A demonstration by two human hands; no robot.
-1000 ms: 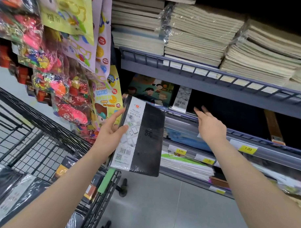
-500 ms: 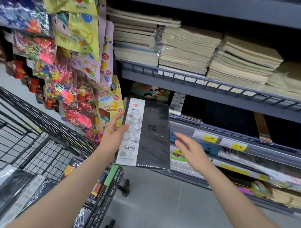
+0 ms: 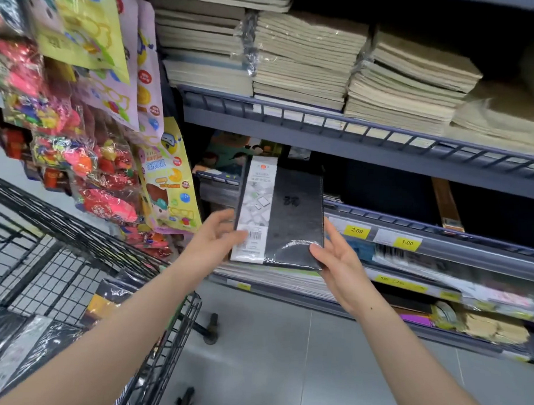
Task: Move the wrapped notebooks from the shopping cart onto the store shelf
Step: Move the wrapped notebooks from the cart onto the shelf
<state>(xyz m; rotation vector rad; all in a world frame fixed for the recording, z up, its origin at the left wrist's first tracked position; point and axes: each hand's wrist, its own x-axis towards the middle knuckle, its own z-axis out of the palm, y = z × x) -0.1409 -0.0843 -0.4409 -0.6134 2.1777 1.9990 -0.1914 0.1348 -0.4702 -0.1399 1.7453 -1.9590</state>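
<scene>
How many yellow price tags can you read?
2. One yellow price tag reading 2.00 sits just right of the held notebook; the other, reading 1.00, is further right. Lower tags are too blurry.

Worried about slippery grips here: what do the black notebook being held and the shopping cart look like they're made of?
The black notebook seems sealed in clear glossy plastic film: glare and wrinkles show near its lower edge, by the right hand. The cover beneath looks dark and matte, possibly leatherette. The shopping cart looks like black-coated metal wire, a thin rigid grid.

Head cam, angled fwd/down, close on shelf point(image 3: 352, 138), cart point(image 3: 76, 256)
</scene>
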